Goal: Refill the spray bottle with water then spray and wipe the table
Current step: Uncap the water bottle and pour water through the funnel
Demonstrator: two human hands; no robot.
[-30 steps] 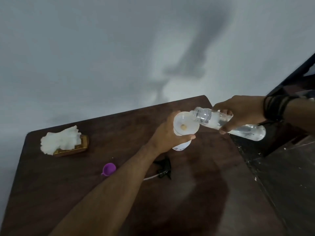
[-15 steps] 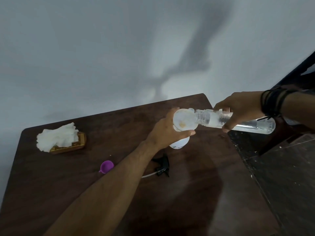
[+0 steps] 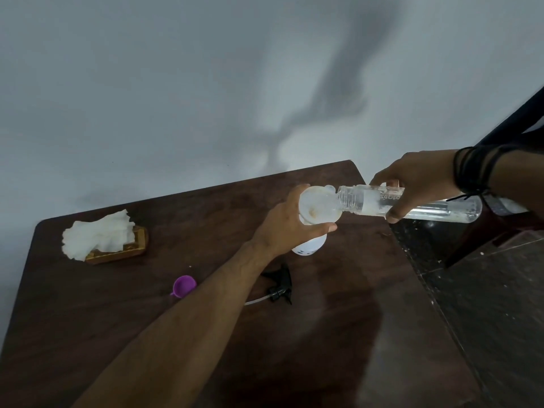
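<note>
The right hand (image 3: 418, 184) held the water bottle (image 3: 412, 204) nearly level, mouth touching the funnel (image 3: 319, 209) that the left hand (image 3: 290, 228) gripped atop the spray bottle (image 3: 309, 245).

My left hand (image 3: 290, 223) wraps the white spray bottle (image 3: 309, 247), hiding most of its body; only its base shows below my fingers. My right hand (image 3: 418, 184) covers the middle of the clear water bottle (image 3: 441, 209). Its label lettering is too blurred to read. My left forearm hides part of the black spray head's (image 3: 279, 285) tube.
</note>
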